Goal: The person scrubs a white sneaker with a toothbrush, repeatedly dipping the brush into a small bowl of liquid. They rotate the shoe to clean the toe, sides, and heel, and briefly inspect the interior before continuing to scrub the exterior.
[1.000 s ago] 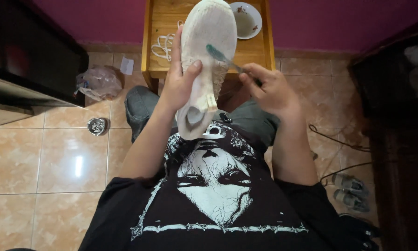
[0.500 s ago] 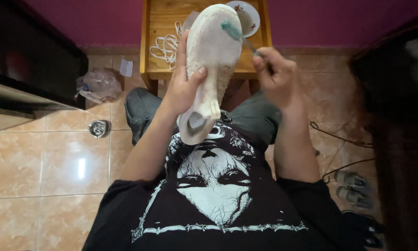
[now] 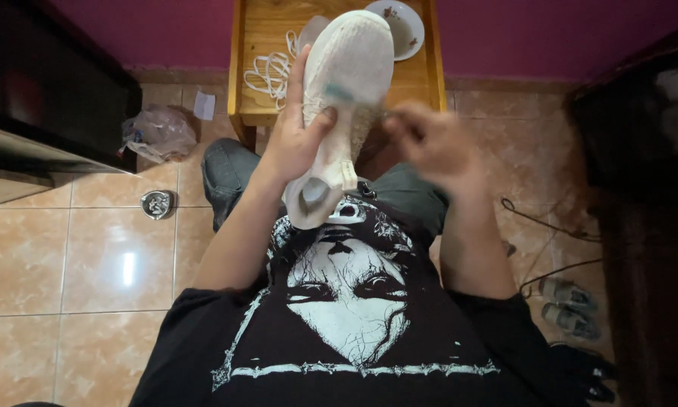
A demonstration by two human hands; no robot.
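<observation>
The left hand gripped a pale, off-white shoe from its left side, fingers curled around it. The shoe stood above the lap, long axis running toe-up toward the wooden table, heel toward the chest. The right hand was blurred just beside it; its grip could not be told.

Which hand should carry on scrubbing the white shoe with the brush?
Probably the right hand: it is free of the shoe and blurred beside it, next to the teal brush. The left hand is wrapped around the white shoe, steadying it.
</observation>
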